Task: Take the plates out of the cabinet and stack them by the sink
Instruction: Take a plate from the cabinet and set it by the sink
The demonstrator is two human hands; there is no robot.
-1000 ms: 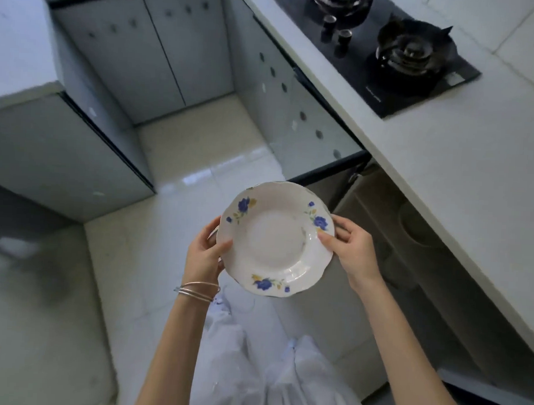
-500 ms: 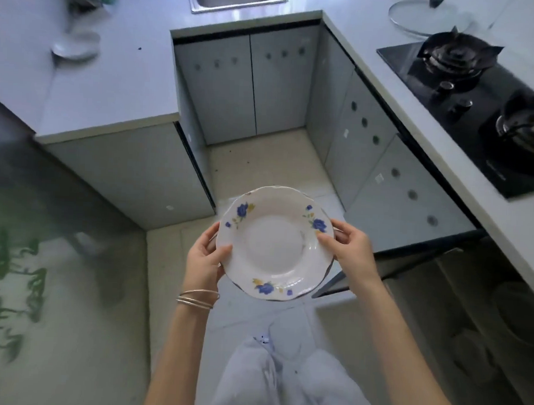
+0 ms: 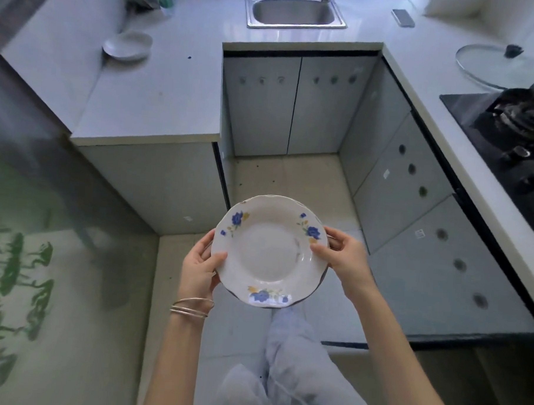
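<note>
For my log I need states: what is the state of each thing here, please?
left hand: grips flowered plate at left rim.
right hand: grips its right rim.
flowered plate: empty, held in air.
white plate: lying on counter.
sink: empty.
glass lid: flat on counter.
doors under sink: shut.

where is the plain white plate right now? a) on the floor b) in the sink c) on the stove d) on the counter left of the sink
d: the white plate rests on the countertop left of the sink, while the left hand and right hand hold the floral plate.
</note>
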